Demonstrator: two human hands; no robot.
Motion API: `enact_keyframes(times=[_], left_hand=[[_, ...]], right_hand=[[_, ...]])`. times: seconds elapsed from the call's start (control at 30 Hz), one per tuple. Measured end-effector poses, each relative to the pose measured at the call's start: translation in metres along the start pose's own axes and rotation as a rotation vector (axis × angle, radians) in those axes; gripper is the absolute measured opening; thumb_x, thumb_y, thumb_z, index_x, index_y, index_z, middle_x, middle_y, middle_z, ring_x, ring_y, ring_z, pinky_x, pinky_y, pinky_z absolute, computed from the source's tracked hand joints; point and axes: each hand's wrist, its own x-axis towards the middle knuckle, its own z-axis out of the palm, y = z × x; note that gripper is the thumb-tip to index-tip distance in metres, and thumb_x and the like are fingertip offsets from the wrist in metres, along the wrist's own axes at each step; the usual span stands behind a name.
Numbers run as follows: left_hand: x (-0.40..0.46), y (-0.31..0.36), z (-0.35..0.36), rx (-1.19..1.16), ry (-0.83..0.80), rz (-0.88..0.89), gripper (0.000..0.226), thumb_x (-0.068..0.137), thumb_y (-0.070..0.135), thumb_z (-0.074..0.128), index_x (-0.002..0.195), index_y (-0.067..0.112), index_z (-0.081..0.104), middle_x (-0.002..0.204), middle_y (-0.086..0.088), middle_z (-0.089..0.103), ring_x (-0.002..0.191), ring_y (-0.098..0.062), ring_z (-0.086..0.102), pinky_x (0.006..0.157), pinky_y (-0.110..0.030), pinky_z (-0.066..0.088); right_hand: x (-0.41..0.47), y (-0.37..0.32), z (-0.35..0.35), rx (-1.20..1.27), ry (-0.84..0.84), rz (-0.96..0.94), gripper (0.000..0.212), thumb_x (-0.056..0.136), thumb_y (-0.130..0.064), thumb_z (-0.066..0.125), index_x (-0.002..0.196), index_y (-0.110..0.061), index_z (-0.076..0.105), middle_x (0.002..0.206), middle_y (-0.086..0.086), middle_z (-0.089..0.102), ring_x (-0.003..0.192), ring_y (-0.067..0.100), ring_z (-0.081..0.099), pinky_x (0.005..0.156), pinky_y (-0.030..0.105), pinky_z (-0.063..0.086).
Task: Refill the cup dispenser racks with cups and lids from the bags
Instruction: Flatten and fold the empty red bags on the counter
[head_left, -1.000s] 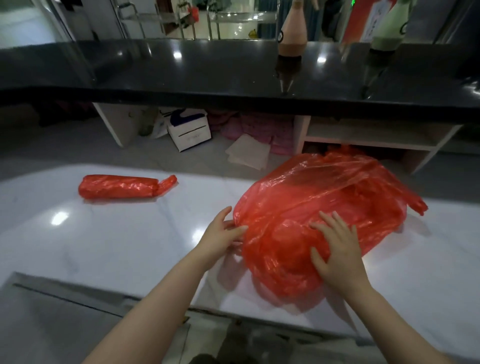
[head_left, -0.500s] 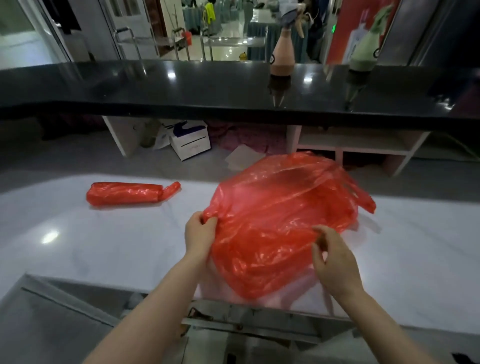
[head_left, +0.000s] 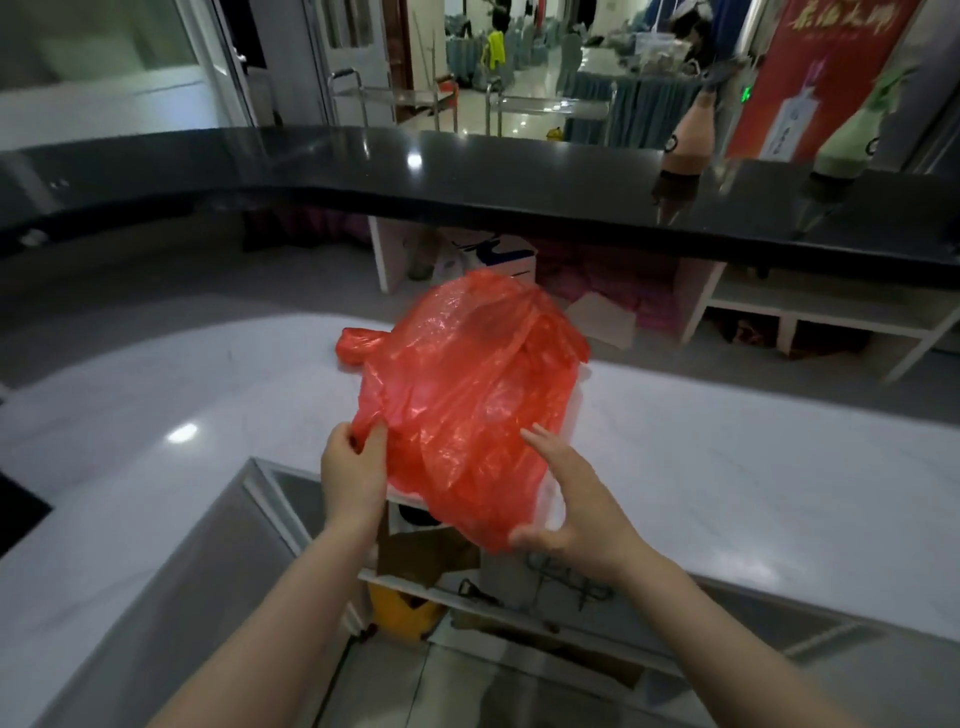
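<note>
**Red plastic bag lifted over the near edge of the worktop**

Red plastic bag is the largest thing in hand: thin, translucent film, crumpled and billowing, raised just above the near edge of the white marble worktop. What it holds cannot be made out through the film. By its loose hang it looks light and quite limp, with no stiffness of its own, and the film is likely slippery and easy to tear. The sound place to take hold would be a bunched edge or handle rather than the flat side.

The left hand has its grip closed on a gathered fold at the bag's lower left edge. The right hand is spread open, fingers apart, touching the bag's lower right side without pinching any of it.

A smaller red bundle, knotted, lies on the worktop just behind the bag to the left, mostly hidden.

The worktop is glossy and curved. Beyond it runs a raised black counter, with two bottle-shaped figures at its far right. No dispenser rack is in view. Further off is a bright room with covered tables.
</note>
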Motion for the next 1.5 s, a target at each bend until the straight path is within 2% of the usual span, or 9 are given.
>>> enact_keyframes(times=[0.1,0.2,0.33,0.53,0.8,0.93,1.1,1.23,1.5], left_hand=[[-0.011,0.006,-0.021,-0.073,-0.094,0.008,0.012,0.094,0.046,0.051,0.091,0.035,0.051,0.097,0.009,0.062,0.09,-0.01,0.061,0.071,-0.027,0.05],[-0.02,0.019,-0.035,-0.114,-0.223,0.065,0.022,0.083,0.056,0.057,0.094,0.037,0.053,0.098,0.015,0.062,0.089,-0.001,0.061,0.064,-0.015,0.046],[-0.014,0.033,-0.05,-0.162,-0.464,0.174,0.048,0.069,0.052,0.07,0.11,0.04,0.049,0.112,0.017,0.061,0.098,0.002,0.063,0.075,-0.015,0.054],[-0.002,0.049,-0.043,0.165,-0.583,0.35,0.106,0.06,0.055,0.078,0.146,0.036,0.019,0.132,0.021,0.041,0.12,-0.002,0.042,0.101,-0.029,0.033],[0.02,0.093,-0.012,0.104,-0.5,0.196,0.02,0.081,0.019,0.06,0.101,0.022,0.059,0.08,0.002,0.068,0.07,-0.021,0.062,0.06,-0.029,0.048],[0.048,0.116,-0.012,-0.02,-0.293,0.104,0.028,0.077,-0.01,0.045,0.083,0.012,0.061,0.06,0.001,0.066,0.044,-0.014,0.062,0.037,-0.019,0.044],[0.102,0.127,-0.032,0.144,-0.048,0.166,0.027,0.076,-0.007,0.055,0.091,0.013,0.066,0.083,-0.004,0.069,0.07,-0.017,0.062,0.06,-0.028,0.047],[0.118,0.127,-0.028,0.15,-0.021,0.138,0.024,0.078,-0.005,0.053,0.088,0.012,0.066,0.077,-0.007,0.069,0.06,-0.019,0.063,0.053,-0.028,0.046],[0.126,0.136,0.004,0.072,-0.041,0.128,0.016,0.086,0.002,0.053,0.085,0.011,0.066,0.073,-0.01,0.065,0.062,-0.024,0.059,0.062,-0.034,0.051]], right_hand=[[0.005,-0.033,0.033,-0.262,-0.105,-0.096,0.111,0.06,-0.079,0.062,0.146,-0.051,-0.003,0.158,-0.02,-0.008,0.145,0.006,-0.007,0.116,0.033,0.004],[0.011,-0.047,0.048,-0.404,-0.039,-0.028,0.089,0.08,-0.049,0.067,0.151,-0.025,0.019,0.157,-0.004,0.017,0.144,0.016,0.015,0.118,0.033,0.017],[0.03,-0.066,0.021,-0.131,0.239,0.105,0.017,0.087,-0.012,0.055,0.098,-0.02,0.066,0.103,0.001,0.06,0.091,0.021,0.058,0.079,0.034,0.051],[0.05,-0.102,-0.034,0.284,0.394,0.197,0.019,0.091,-0.007,0.053,0.081,-0.02,0.064,0.071,-0.003,0.068,0.061,0.01,0.063,0.053,0.028,0.053],[0.067,-0.128,-0.101,0.495,0.469,0.029,0.03,0.078,-0.005,0.075,0.097,-0.026,0.066,0.094,-0.004,0.073,0.086,0.011,0.07,0.073,0.026,0.057],[0.065,-0.118,-0.157,0.647,0.576,0.109,0.032,0.073,-0.029,0.081,0.099,-0.02,0.065,0.086,-0.002,0.074,0.078,0.016,0.071,0.062,0.028,0.056],[0.055,-0.076,-0.22,1.022,0.737,0.22,0.018,0.091,-0.022,0.062,0.076,-0.016,0.056,0.053,-0.001,0.043,0.041,0.012,0.04,0.042,0.02,0.036],[0.046,-0.045,-0.24,1.166,0.802,0.386,0.015,0.095,-0.007,0.048,0.082,-0.012,0.054,0.044,0.0,0.052,0.036,0.01,0.048,0.043,0.02,0.044],[0.044,-0.027,-0.263,1.302,0.818,0.325,0.015,0.1,-0.026,0.042,0.097,-0.013,0.05,0.074,0.014,0.071,0.059,0.025,0.066,0.063,0.035,0.053]])
